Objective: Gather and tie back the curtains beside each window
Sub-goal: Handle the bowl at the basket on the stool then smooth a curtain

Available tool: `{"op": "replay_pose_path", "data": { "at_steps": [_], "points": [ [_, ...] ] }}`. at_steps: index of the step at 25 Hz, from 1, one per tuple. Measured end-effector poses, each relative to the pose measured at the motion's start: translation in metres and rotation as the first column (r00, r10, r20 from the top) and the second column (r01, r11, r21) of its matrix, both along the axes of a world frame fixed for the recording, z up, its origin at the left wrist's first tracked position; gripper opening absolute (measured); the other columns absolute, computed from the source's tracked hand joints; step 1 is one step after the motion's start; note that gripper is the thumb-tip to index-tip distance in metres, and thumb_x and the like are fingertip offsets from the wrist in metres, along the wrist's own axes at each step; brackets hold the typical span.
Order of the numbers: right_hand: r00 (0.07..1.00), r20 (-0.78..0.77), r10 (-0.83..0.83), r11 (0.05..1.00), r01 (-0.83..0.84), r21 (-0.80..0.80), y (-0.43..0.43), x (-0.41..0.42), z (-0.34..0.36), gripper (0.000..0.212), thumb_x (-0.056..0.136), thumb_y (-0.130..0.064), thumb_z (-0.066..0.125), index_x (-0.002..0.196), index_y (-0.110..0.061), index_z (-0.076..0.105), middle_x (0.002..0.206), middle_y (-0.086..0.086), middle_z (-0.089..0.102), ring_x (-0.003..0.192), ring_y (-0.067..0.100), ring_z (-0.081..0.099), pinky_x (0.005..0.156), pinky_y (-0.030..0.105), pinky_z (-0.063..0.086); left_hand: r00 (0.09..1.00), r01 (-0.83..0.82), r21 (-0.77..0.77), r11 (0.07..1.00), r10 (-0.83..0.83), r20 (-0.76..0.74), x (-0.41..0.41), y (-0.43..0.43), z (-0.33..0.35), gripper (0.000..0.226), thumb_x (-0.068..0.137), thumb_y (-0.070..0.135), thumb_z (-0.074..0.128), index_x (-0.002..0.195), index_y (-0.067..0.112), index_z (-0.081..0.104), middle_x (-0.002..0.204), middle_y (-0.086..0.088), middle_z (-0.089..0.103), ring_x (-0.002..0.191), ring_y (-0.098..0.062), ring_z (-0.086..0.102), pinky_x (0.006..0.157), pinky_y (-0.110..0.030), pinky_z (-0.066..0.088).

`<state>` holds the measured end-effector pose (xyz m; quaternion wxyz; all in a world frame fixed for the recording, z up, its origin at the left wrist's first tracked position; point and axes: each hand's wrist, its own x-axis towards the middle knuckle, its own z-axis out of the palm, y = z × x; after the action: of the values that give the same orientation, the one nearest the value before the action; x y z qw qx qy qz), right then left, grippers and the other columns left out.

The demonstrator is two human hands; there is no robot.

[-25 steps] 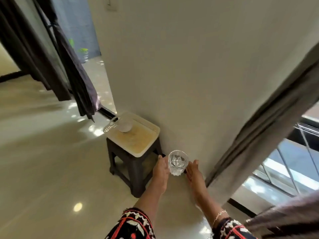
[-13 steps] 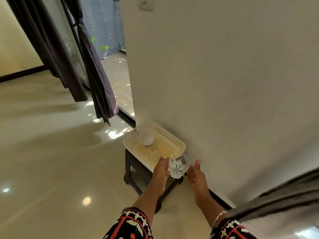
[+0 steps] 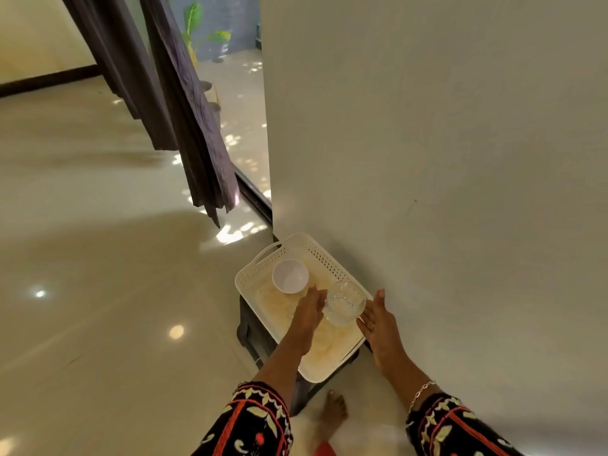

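A clear cut glass (image 3: 343,302) is carried between my two hands just above a white perforated tray (image 3: 316,255). My left hand (image 3: 307,315) presses its left side and my right hand (image 3: 378,320) its right side, fingers straight on both. A white bowl (image 3: 290,276) sits in the tray's far end. Two dark purple curtains hang loose at the glass door to the upper left, one nearer (image 3: 194,126) and one farther (image 3: 121,60). Both are well beyond my hands.
The tray rests on a dark stool (image 3: 255,337) against a white wall (image 3: 427,143). My bare foot (image 3: 332,413) stands on the glossy floor (image 3: 98,291) beside the stool. Potted plants (image 3: 197,24) show outside through the glass.
I have stepped closer to the stool and brought the glass over the tray. The grey curtain on the right has dropped out of view.
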<state>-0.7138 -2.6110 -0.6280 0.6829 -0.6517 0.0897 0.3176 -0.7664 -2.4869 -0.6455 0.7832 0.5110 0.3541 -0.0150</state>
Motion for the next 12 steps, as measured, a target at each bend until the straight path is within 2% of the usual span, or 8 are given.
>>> {"op": "replay_pose_path", "data": {
  "at_steps": [5,6,9,12],
  "points": [
    [0.996,-0.083,0.010,1.000,-0.010,0.000,0.023,0.037,-0.030,0.056,0.096,-0.044,0.028,0.137,-0.008,0.040,0.135,0.012,0.051,0.124,0.024,0.048,0.101,0.031,0.039,0.997,0.038,0.071,0.997,-0.033,-0.069,0.036,0.023,-0.025,0.052,0.101,0.036,0.016,0.084,0.023,0.063,0.094,0.002,0.065,0.094,-0.006,0.057,0.091,-0.026,0.033],
    [0.996,-0.092,0.019,1.000,-0.019,-0.006,0.026,0.044,-0.038,0.056,0.096,-0.045,0.028,0.137,-0.009,0.041,0.135,0.011,0.052,0.124,0.023,0.049,0.102,0.031,0.039,0.996,0.036,0.072,0.997,-0.030,-0.082,0.043,0.027,-0.033,0.053,0.101,0.036,0.016,0.085,0.022,0.064,0.094,0.002,0.066,0.094,-0.006,0.058,0.091,-0.027,0.034],
    [0.993,-0.112,0.035,0.999,-0.040,-0.037,0.033,0.059,-0.059,0.058,0.094,-0.046,0.029,0.138,-0.010,0.039,0.137,0.010,0.049,0.127,0.022,0.046,0.103,0.030,0.039,0.991,0.042,0.071,0.997,-0.032,-0.128,0.058,0.038,-0.050,0.055,0.102,0.035,0.015,0.096,0.014,0.065,0.108,-0.009,0.065,0.108,-0.018,0.056,0.103,-0.033,0.033],
    [0.990,-0.126,0.057,0.995,-0.067,-0.077,0.039,0.069,-0.082,0.062,0.091,-0.050,0.031,0.140,-0.011,0.037,0.139,0.009,0.047,0.128,0.021,0.045,0.101,0.028,0.040,0.983,0.060,0.093,0.994,-0.043,-0.178,0.065,0.046,-0.069,0.056,0.101,0.036,0.015,0.105,0.008,0.064,0.114,-0.015,0.064,0.109,-0.020,0.056,0.106,-0.037,0.032]
  ]
}}
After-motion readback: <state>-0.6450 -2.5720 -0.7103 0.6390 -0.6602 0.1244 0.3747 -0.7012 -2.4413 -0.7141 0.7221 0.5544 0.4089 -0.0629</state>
